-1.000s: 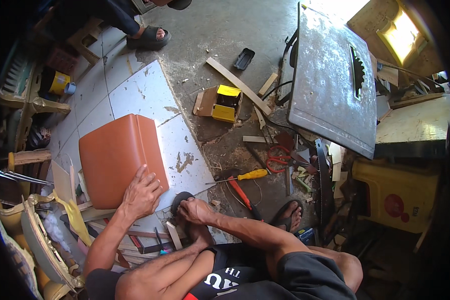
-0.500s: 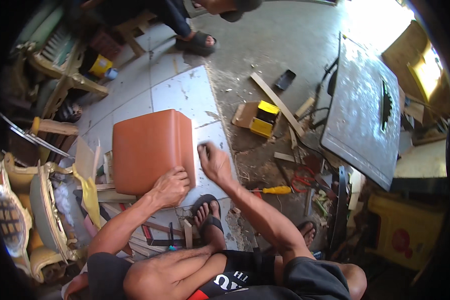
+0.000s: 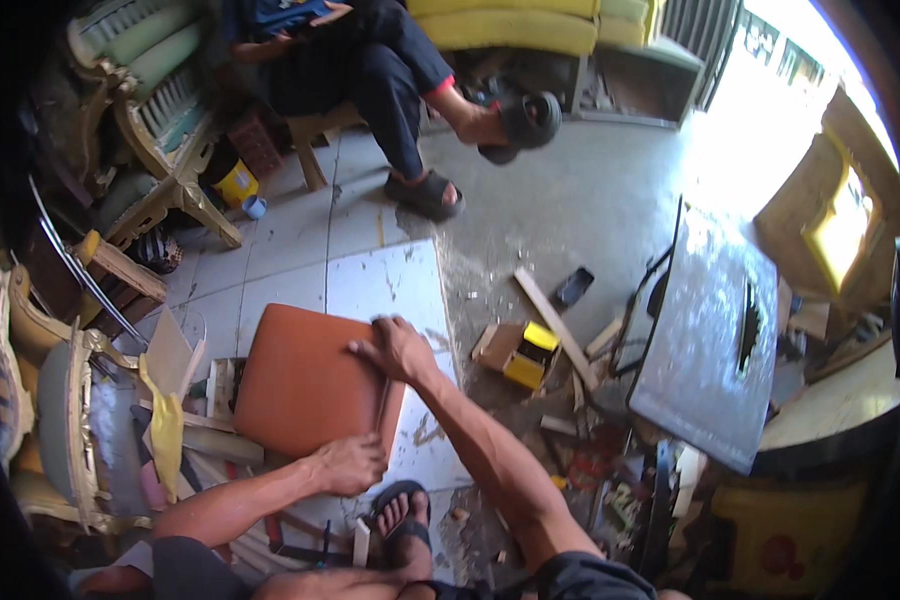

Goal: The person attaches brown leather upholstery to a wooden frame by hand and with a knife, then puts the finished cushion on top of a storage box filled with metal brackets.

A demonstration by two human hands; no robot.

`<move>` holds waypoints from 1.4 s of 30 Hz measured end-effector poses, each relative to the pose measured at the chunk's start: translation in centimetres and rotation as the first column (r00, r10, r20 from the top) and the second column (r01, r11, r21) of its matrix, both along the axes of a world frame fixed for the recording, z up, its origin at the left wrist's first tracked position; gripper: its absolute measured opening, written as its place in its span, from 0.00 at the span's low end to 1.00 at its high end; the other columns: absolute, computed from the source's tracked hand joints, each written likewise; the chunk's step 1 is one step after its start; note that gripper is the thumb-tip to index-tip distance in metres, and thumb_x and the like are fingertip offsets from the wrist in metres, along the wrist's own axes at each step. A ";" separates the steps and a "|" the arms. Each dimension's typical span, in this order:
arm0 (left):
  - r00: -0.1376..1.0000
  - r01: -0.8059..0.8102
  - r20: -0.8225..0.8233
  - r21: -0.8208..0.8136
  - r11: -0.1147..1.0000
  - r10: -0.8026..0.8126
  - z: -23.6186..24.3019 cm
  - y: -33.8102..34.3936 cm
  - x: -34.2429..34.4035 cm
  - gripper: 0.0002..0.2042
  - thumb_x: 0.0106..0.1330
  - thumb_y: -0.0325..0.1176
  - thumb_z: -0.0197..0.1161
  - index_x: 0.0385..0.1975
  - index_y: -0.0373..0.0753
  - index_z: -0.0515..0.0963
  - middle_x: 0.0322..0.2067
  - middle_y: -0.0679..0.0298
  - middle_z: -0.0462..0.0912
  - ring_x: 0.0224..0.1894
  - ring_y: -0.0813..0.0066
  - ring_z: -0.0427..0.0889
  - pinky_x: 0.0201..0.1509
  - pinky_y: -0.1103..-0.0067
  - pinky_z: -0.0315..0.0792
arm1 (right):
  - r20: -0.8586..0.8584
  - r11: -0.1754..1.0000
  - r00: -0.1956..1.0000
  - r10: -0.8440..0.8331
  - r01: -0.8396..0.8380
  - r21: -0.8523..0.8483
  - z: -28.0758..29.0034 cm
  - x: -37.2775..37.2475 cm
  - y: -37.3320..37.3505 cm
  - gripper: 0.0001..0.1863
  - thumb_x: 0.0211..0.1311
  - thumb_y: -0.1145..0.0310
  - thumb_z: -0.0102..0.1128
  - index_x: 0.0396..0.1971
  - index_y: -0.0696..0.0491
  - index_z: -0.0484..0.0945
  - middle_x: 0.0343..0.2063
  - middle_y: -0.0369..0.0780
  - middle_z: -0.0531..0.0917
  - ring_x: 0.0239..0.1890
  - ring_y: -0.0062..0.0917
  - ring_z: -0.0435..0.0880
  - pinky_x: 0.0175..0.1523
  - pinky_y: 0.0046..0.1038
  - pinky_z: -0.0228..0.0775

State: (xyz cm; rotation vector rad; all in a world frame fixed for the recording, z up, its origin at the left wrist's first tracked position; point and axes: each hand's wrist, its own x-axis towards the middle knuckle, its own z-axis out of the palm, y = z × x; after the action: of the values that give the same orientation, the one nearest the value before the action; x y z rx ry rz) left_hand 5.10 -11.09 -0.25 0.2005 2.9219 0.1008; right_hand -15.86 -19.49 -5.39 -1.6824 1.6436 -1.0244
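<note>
An orange-brown padded cushion (image 3: 305,375) lies at the middle left, on white floor tiles. My right hand (image 3: 395,355) grips its upper right corner, thumb on the top face and fingers over the edge. My left hand (image 3: 348,462) is closed on the cushion's lower right edge. Just below, my sandalled foot (image 3: 402,515) rests on the tiles. Wood offcuts (image 3: 220,470) and a yellow cloth piece (image 3: 165,430) lie to the cushion's left.
A co-worker (image 3: 390,110) sits at the top, near a yellow sofa (image 3: 500,25). A table saw (image 3: 700,340) stands at right. An open small box (image 3: 530,350), wood strips and scattered tools lie on the concrete. Gilded chair frames (image 3: 65,420) crowd the left side.
My right hand has moved from beside my foot up onto the cushion's corner; my left hand has shifted to its lower edge. The view has tilted up, showing more of the co-worker and sofa.
</note>
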 end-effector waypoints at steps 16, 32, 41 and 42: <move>-0.480 -0.629 -0.241 0.765 -0.139 0.843 -3.1 6.1 3.3 0.33 0.76 0.46 0.58 0.73 0.31 0.61 0.70 0.41 0.66 0.75 0.50 0.63 0.78 0.64 0.57 | -0.120 0.879 0.899 -0.421 0.437 0.191 3.5 -1.4 10.7 0.38 0.65 0.34 0.60 0.54 0.58 0.78 0.45 0.55 0.82 0.50 0.53 0.82 0.56 0.49 0.74; -0.687 -0.228 0.159 0.879 -0.418 0.709 -5.4 6.2 -0.6 0.38 0.78 0.53 0.54 0.77 0.31 0.54 0.75 0.41 0.59 0.75 0.48 0.63 0.77 0.64 0.57 | 0.015 0.863 0.905 -0.425 0.400 0.308 3.9 -3.4 12.6 0.41 0.64 0.35 0.61 0.63 0.56 0.76 0.51 0.53 0.84 0.57 0.48 0.83 0.61 0.46 0.73; -0.714 -0.378 0.075 0.795 -0.474 0.696 -4.6 5.5 -2.8 0.34 0.81 0.51 0.47 0.74 0.27 0.57 0.69 0.32 0.65 0.71 0.36 0.66 0.73 0.60 0.61 | -0.009 0.843 0.857 -0.515 0.508 0.177 2.6 -3.2 11.7 0.29 0.63 0.45 0.68 0.51 0.56 0.83 0.40 0.50 0.88 0.45 0.44 0.89 0.52 0.41 0.80; -0.714 -0.422 0.054 0.763 -0.490 0.698 -4.4 5.5 -3.5 0.33 0.81 0.49 0.46 0.74 0.26 0.56 0.70 0.31 0.62 0.72 0.35 0.64 0.75 0.60 0.59 | 0.029 0.845 0.859 -0.511 0.495 0.204 2.2 -3.8 11.9 0.31 0.63 0.44 0.67 0.52 0.56 0.83 0.43 0.51 0.88 0.48 0.43 0.89 0.56 0.41 0.78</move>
State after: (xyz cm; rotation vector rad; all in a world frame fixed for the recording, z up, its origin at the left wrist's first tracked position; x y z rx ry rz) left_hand 1.63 -5.57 -4.64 -3.3274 1.7872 1.0820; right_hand -19.67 -7.55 -3.16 -1.0838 2.1126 -1.1107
